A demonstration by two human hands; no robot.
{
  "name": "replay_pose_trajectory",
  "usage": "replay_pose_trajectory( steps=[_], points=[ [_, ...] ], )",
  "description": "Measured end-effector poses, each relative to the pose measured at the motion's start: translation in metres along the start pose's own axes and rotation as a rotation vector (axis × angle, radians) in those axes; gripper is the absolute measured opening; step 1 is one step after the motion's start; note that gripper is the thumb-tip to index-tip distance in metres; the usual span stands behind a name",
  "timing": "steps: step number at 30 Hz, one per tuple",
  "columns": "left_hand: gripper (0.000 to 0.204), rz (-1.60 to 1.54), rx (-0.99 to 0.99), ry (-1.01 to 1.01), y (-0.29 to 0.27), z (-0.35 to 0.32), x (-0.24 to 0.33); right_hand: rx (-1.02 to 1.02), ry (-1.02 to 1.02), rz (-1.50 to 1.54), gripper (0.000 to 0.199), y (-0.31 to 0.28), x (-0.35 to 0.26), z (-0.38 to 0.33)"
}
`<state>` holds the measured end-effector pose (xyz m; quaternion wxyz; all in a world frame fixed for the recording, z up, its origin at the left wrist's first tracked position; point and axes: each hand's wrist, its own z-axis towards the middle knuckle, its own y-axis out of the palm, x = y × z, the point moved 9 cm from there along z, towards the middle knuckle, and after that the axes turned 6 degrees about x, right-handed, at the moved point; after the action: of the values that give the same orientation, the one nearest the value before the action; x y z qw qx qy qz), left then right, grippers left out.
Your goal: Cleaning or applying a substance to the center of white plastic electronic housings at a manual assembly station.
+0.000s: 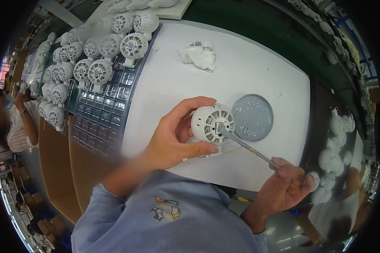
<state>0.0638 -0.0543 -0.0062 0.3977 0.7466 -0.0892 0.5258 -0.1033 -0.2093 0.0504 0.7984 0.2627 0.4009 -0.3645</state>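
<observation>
White tabletop across mid-frame, crumpled white wrapper at upper centre, round grey dish right of centre

Left grip partly hides housing; uppermost white pieces cropped.

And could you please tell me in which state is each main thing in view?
Left hand: closed around the white housing.
White housing: held, slotted face visible.
Right hand: gripping the stick's end.
Stick: slanted, grey tip at the housing's centre.
Round dish: uncovered, grey paste smeared unevenly inside.
White scrap: crumpled.
Black tray: partly covered by other housings.
</observation>
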Motion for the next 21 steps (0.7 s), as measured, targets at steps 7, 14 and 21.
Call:
replay_pose_trajectory(
  steps=[7,14,21],
  points=[
    [0.071,0.018,0.008,0.056,-0.006,-0.003,0.003,0.065,0.116,-0.018,0.036,-0.002,0.007,0.0],
    [0.079,-0.201,0.039,-0.042,-0.031,-0.024,0.019,0.299,0.075,0.093,0.028,-0.042,0.012,0.002],
    [0.085,0.362,0.343,0.255,-0.11,-0.044,0.122,0.386,0.255,0.052,0.033,-0.047,0.05,-0.003]
  ],
)
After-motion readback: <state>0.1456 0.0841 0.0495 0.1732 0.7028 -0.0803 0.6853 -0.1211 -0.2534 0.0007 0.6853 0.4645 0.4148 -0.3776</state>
